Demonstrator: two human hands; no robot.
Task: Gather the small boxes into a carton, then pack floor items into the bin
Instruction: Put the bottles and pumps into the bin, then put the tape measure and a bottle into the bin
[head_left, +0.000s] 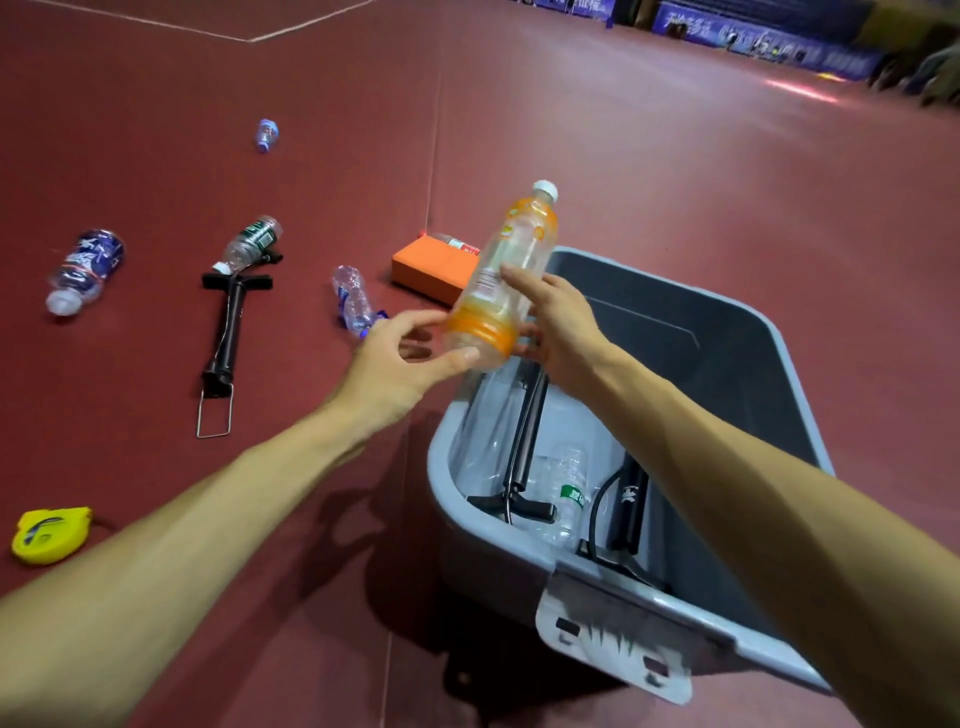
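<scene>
An empty orange-labelled bottle (511, 270) with a white cap hangs tilted above the near-left corner of the grey bin (727, 332). My right hand (558, 322) grips its lower half from the right, fingers curled round the body. My left hand (400, 358) touches the bottle's base with thumb and fingertips. Inside the bin lie two black hand pumps (524, 457) and a clear bottle with a green label (569, 493).
On the dark red floor to the left lie a black pump (228, 332), several plastic bottles (85, 270), a crushed bottle (353, 301), an orange box (434, 270) and a yellow tape measure (49, 535). Blue banners line the far right edge.
</scene>
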